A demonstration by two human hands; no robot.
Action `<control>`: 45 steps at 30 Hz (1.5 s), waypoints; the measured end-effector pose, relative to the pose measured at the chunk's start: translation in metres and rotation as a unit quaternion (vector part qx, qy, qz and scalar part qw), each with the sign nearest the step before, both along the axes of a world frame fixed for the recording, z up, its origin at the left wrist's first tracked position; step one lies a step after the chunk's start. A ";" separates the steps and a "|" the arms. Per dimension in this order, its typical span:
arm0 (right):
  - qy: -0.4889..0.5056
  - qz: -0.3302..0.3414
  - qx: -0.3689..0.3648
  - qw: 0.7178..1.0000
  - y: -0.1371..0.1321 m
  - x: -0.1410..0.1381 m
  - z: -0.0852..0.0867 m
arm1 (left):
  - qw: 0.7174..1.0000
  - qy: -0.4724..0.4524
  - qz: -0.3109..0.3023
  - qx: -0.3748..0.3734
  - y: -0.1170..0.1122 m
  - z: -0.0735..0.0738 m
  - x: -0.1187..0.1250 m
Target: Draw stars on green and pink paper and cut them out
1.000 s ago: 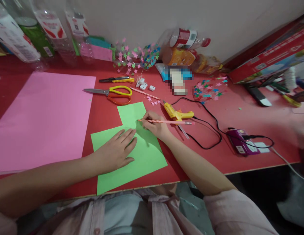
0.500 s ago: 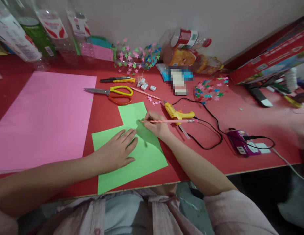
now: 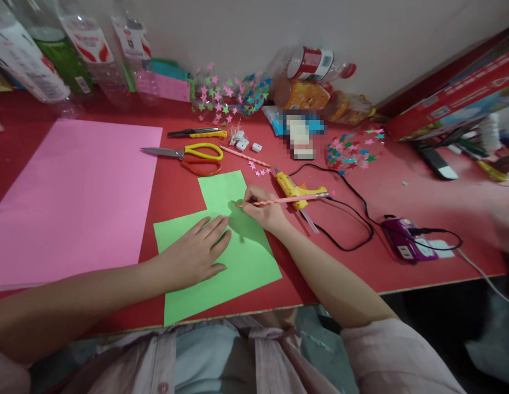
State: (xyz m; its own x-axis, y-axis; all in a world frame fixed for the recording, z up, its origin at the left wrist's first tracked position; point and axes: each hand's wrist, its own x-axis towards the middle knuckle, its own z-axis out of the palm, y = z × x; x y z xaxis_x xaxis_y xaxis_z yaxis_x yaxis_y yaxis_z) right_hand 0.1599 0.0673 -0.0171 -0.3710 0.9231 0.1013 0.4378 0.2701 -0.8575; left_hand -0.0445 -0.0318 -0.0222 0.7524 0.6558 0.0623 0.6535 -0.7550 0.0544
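Observation:
Green paper (image 3: 246, 262) lies on the red table in front of me, with a smaller square part (image 3: 219, 189) reaching up at its far side. Flat on the larger part rests my left hand (image 3: 203, 246), fingers spread, holding nothing. My right hand (image 3: 258, 208) pinches a pink striped pencil (image 3: 289, 198), its tip at the paper near the inner edge of the square part. The pencil's eraser end points right, over the yellow glue gun (image 3: 298, 190). Whether any line is drawn under the tip I cannot make out.
Pink paper (image 3: 86, 202) covers the table's left side. Beyond the green paper lie scissors (image 3: 189, 154), a utility knife (image 3: 197, 133) and a second pencil (image 3: 246, 156). Plastic bottles (image 3: 90, 49) line the back. A black cord joins the glue gun to a purple power strip (image 3: 408, 238).
The pencil's eraser end has risen slightly as the pencil tilts in my right hand. My left hand and the green paper have stayed in place.

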 end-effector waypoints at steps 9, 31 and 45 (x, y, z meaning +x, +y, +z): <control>-0.014 0.000 0.010 1.000 -0.001 0.000 0.001 | 1.000 0.005 -0.007 0.011 0.000 -0.001 0.000; 0.011 0.044 0.042 0.998 -0.005 -0.005 -0.007 | 1.000 -0.002 -0.006 0.021 0.000 -0.001 -0.001; -0.020 0.012 0.061 0.998 -0.007 -0.006 -0.006 | 1.000 -0.007 -0.006 0.013 0.000 0.000 -0.001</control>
State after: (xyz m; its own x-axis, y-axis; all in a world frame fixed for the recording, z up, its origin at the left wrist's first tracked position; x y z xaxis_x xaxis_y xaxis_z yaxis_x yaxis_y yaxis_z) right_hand 0.1536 0.0600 -0.0233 -0.3994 0.8955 0.1963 0.4626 0.3818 -0.8001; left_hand -0.0452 -0.0319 -0.0224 0.7593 0.6446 0.0893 0.6436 -0.7641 0.0433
